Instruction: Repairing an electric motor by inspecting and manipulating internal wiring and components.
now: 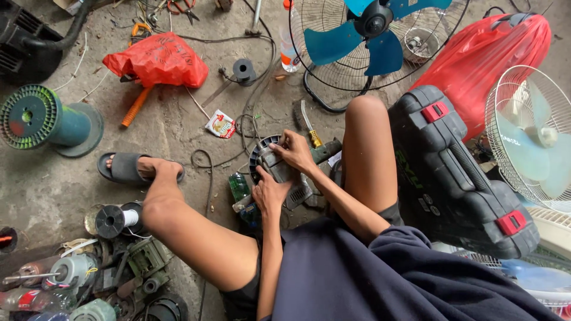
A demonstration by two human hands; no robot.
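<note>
Head view: fan motor point(275, 166) low on concrete floor point(178, 119), between the knees, touching both hands. Left hand point(269, 193) clamped around near end of motor; right hand point(293, 151) pinching top of housing with fingertips. Best kept steady with left grip firm, fingertip work light. Beyond: brush point(308, 123), black spool point(244, 70), red bag point(156, 59), blue-bladed fan point(372, 30).

Fan motor point(275, 166): on the floor between the knees, under both hands.
Left hand point(270, 193): nearer side of motor.
Right hand point(292, 150): farther side.
Tool case point(458, 172): right of the right knee.
Wire spool point(44, 122): far left.
Standing fan point(372, 35): behind the motor.
</note>
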